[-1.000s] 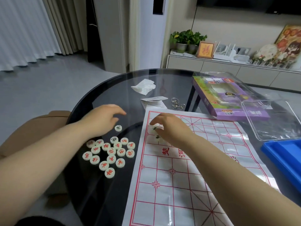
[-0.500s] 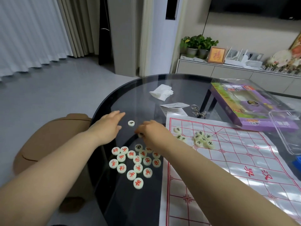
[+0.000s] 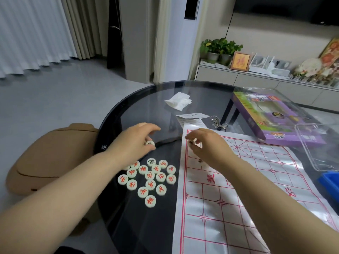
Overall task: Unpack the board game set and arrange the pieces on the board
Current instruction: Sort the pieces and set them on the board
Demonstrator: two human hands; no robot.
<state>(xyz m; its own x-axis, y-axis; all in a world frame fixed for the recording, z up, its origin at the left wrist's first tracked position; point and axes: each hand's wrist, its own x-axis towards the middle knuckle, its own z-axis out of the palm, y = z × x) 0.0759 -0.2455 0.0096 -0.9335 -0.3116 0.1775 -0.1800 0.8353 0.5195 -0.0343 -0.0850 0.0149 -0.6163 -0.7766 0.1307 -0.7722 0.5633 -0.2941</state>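
Head view: xiangqi board unrolled, red pieces heaped beside it, off the grid. Left hand pinches a piece; right hand pinches another over the board's corner. Arranging looks barely begun.

A round, dark glass-topped table carries a white paper xiangqi board at its right. A cluster of red-lettered round pieces lies beside the board's left edge. Farther back lie a crumpled tissue, a folded paper slip, a metal wire puzzle, a purple box, a clear plastic tray and a blue tray.
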